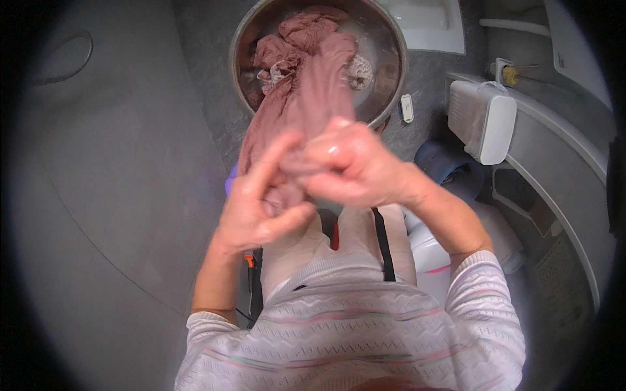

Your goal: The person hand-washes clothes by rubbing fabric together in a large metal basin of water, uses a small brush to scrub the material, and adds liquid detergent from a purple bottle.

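A wet dusty-pink cloth (325, 83) stretches from a round metal basin (401, 63) up to both my hands. My right hand (357, 163) is curled into a fist around a gathered part of it. Bunched fabric also sits inside my left hand (257, 205), between thumb and fingers, just left of and below the right. Both hands are motion-blurred. More of the pink fabric lies heaped in the basin, beside a white lacy piece (361, 72) and some liquid.
Right of the basin, a small white brush-like object (407, 108) lies on the grey floor (210, 88). A lidded white plastic container (489, 122) stands on a ledge at right, above a dark blue bucket (447, 171). A shower hose (88, 51) hangs at the far left.
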### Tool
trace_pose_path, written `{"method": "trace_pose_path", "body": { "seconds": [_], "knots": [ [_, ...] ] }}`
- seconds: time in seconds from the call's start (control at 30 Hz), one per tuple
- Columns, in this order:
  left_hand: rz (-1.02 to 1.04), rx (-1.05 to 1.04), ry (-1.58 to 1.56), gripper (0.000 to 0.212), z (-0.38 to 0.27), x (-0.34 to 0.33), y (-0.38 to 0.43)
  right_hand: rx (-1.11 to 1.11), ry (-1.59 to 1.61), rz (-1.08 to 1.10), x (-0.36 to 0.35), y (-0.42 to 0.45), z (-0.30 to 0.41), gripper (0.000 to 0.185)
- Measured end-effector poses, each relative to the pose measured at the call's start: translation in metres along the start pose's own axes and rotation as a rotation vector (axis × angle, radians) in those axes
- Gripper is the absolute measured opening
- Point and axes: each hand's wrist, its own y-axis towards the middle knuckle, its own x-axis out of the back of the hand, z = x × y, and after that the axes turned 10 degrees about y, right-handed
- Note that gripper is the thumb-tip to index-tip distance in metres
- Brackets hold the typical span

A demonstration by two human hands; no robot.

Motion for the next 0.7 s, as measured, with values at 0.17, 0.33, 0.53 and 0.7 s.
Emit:
{"method": "trace_pose_path", "body": {
  "seconds": [0.17,0.33,0.53,0.7],
  "knots": [
    [-0.091,0.128,0.057,0.023,0.026,-0.022,0.021,-0.279,-0.008,-0.032,-0.004,-0.009,-0.047,0.018],
    [-0.109,0.171,0.138,0.019,0.056,-0.032,0.028,-0.368,0.168,-0.003,-0.001,-0.024,-0.105,0.016],
    [-0.097,0.208,0.055,0.023,0.062,-0.027,0.025,-0.304,-0.357,-0.037,-0.003,-0.034,-0.173,0.025],
    [-0.036,0.131,0.033,0.031,0.052,-0.029,0.017,-0.745,-0.74,-0.071,0.018,-0.049,-0.269,0.034]
  ]
}}
